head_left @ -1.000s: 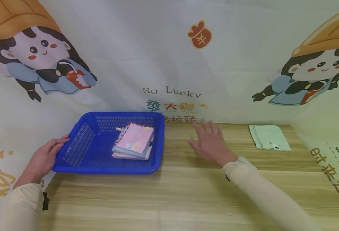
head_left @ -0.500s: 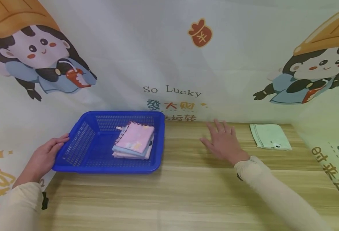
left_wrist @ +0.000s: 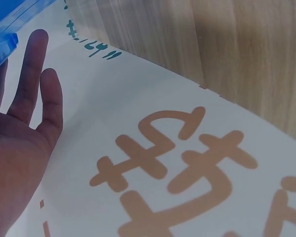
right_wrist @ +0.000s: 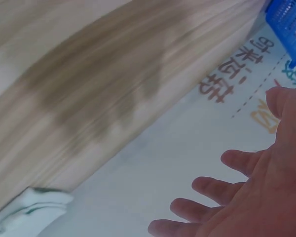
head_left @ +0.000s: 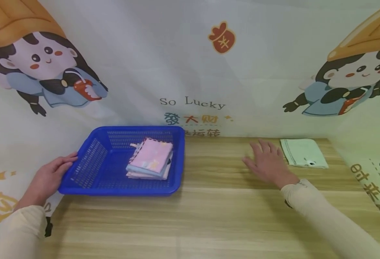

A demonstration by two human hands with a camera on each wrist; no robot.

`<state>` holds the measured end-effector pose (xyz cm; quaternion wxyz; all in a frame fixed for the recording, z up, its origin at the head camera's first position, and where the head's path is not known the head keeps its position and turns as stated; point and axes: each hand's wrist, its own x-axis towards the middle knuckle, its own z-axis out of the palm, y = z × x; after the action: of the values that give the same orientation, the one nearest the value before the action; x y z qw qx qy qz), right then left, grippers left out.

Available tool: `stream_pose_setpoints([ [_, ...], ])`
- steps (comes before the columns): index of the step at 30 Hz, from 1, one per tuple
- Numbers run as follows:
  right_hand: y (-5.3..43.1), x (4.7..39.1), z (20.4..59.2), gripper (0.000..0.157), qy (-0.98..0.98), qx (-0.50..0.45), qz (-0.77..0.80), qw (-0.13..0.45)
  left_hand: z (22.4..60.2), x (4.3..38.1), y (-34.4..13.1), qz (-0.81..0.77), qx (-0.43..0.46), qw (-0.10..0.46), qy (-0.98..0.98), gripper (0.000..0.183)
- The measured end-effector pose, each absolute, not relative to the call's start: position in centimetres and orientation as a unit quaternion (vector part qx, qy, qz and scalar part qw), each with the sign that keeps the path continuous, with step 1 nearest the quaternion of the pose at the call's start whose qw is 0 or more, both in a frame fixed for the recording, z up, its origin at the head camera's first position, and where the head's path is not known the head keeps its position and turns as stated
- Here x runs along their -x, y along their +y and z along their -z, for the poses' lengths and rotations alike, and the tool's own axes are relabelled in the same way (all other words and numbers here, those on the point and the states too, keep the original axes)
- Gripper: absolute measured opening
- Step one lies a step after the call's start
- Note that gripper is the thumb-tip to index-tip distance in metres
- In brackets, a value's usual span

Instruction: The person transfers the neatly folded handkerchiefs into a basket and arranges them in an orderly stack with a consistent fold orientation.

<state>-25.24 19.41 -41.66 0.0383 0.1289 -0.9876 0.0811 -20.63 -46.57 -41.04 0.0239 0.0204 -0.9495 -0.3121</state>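
Note:
A blue plastic basket stands at the left, holding a stack of folded cloths with a pink one on top. My left hand holds the basket's left rim; in the left wrist view two of its fingers stretch out straight, and where the others meet the rim is partly hidden. My right hand is spread over the table with nothing in it. Just right of its fingertips lies a folded pale green cloth, also seen as a corner of cloth in the right wrist view.
The wood-grain table meets a printed white sheet behind it. More of the sheet rises along the left and right sides, with cartoon figures and lettering.
My right hand has moved rightward, away from the basket and up close to the green cloth. The left hand and the basket have stayed in place.

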Motion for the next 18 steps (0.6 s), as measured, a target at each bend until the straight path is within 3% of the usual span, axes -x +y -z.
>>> stream_pose_setpoints([
  [18,22.8,25.2,41.3,0.068,-0.992,-0.096,-0.080,0.031,40.8,20.6,-46.5,0.316,-0.037,-0.001,-0.948,0.065],
])
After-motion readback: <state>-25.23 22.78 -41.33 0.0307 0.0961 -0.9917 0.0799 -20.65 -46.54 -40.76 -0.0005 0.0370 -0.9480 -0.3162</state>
